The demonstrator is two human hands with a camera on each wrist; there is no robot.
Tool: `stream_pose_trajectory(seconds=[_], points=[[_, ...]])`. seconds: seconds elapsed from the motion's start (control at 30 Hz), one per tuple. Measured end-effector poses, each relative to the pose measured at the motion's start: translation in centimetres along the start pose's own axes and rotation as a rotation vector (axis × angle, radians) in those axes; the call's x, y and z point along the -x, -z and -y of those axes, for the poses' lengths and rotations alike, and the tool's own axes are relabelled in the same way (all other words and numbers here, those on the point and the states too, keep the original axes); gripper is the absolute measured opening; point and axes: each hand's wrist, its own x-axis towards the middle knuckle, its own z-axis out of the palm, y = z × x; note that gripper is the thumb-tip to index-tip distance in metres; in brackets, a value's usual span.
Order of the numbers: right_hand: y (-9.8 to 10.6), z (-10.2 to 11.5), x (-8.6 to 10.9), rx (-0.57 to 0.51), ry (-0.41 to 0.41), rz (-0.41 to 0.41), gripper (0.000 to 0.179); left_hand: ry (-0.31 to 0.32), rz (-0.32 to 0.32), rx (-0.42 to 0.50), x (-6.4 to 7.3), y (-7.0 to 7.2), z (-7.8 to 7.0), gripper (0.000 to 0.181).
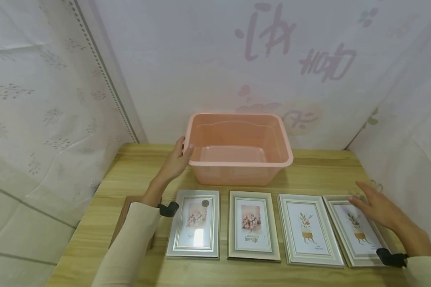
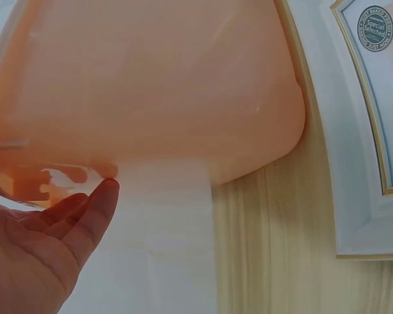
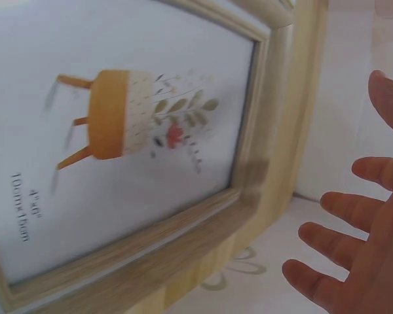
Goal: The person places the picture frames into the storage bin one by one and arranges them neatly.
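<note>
A pink plastic basin (image 1: 233,175) stands at the back of the wooden table, in the middle. My left hand (image 1: 176,161) holds its left rim, thumb over the edge and fingers below; the left wrist view shows the fingertips (image 2: 107,190) at the basin's side. My right hand (image 1: 384,209) hovers with spread fingers over the upper right of a light wood-toned picture frame (image 1: 341,235); nothing lies in it. The right wrist view shows that frame's plant print (image 3: 137,114). Beside it on the left lies a silver-white picture frame (image 1: 291,239).
Further left lie a champagne picture frame (image 1: 233,227) and a silver one (image 1: 215,223), both with flower prints. A brown picture frame (image 1: 123,215) is partly hidden under my left forearm. Printed cloth (image 1: 186,59) hangs behind the wooden table (image 1: 197,275) and at its sides.
</note>
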Motion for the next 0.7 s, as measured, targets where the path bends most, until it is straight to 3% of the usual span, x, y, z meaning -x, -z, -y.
stream_pose_trajectory(seconds=[0.23, 0.7], points=[[-0.5, -1.1, 0.3, -0.051, -0.067, 0.043, 0.082, -0.083, -0.003, 0.026, 0.1, -0.4, 0.2, 0.057], [-0.7, -3.5, 0.3, -0.014, -0.063, 0.079, 0.079, -0.038, -0.011, 0.039, 0.1, -0.5, 0.2, 0.058]])
